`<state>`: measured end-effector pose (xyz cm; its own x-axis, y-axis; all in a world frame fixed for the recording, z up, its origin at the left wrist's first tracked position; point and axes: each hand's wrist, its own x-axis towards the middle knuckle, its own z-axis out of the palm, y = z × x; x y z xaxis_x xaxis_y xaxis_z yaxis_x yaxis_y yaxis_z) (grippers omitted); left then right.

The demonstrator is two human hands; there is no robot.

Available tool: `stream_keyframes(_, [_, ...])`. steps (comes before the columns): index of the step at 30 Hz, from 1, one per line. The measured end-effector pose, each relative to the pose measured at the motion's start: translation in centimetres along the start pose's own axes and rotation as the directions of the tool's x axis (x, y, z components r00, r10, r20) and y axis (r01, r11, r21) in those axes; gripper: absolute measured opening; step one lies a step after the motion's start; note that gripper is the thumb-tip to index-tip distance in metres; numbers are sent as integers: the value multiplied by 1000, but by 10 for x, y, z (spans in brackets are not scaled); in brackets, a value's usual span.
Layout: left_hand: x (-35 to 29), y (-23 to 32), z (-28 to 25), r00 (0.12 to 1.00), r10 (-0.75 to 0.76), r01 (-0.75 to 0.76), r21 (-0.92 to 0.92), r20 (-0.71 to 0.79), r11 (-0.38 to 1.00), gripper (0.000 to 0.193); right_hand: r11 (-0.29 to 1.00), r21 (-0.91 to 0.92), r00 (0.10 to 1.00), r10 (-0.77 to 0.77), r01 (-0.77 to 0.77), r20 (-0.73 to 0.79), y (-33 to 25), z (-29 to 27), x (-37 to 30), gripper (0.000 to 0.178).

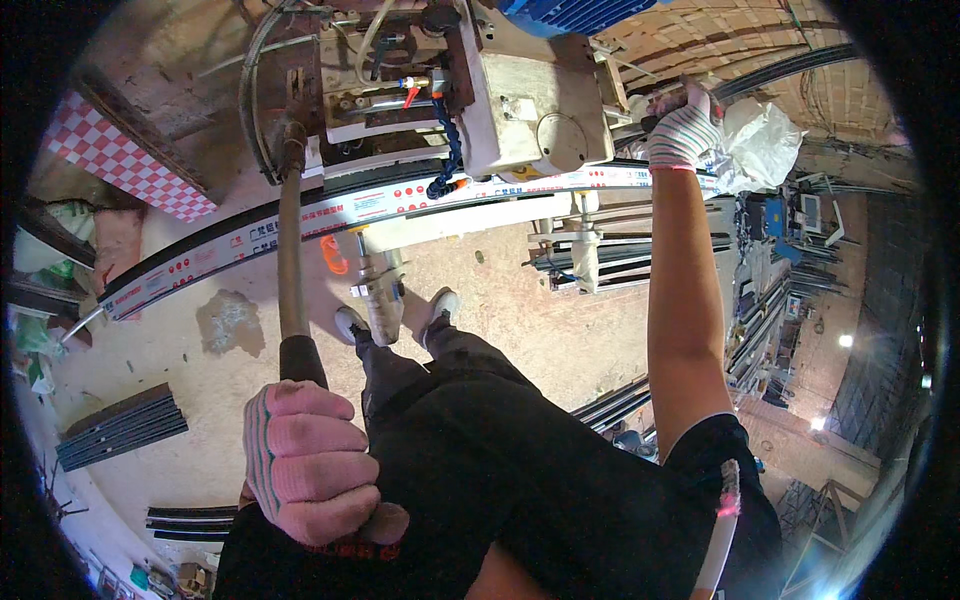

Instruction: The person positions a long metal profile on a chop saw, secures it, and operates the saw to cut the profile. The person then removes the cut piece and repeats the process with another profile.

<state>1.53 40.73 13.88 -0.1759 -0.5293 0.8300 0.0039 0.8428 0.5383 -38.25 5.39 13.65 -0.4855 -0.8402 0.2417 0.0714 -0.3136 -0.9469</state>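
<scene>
A long lever (291,240) with a black grip rises from the left side of a cutting-type machine (540,95). My left hand (312,462), in a pink-coated knit glove, is wrapped round the lever's near end. Across the machine lies a long dark profile (380,206) covered with printed white and red film. My right hand (686,130), in a white striped glove, reaches out to the machine's right side. Its fingers curl round something dark there that I cannot make out. A crumpled clear plastic sheet (760,145) lies beside that hand. A blue segmented hose (446,140) bends down toward the profile.
A blue motor (575,12) tops the machine. Below the profile hangs a metal cylinder (382,300). Bundled dark profiles (122,427) lie on the floor at left, with more racked bars (625,245) at right. A red-and-white checked panel (125,155) stands far left.
</scene>
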Motion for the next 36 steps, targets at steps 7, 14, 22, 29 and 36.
stream_keyframes(7, [2, 0, 0, 999, -42, 43, 22, -33, 999, 40, 999, -41, 999, 30, -31, -24, 0, -4, 3, 38])
stream_keyframes(14, [-4, 8, 4, 991, -114, 119, 80, -71, 990, 34, 999, -7, 999, -50, 50, 3, -3, -9, 2, 26])
stream_keyframes(22, [-5, 1, 17, 974, -15, 43, 121, -224, 992, 33, 981, -152, 990, -128, 118, -62, -15, -1, -18, 16])
stream_keyframes(29, [-7, 5, 21, 957, -38, 78, 128, -288, 989, 33, 957, -235, 985, -172, 172, 19, -17, 3, -23, 19])
stream_keyframes(36, [-24, 7, 41, 898, 28, 65, 196, -438, 978, 32, 997, -59, 998, -57, 55, -40, -6, -1, -1, 18])
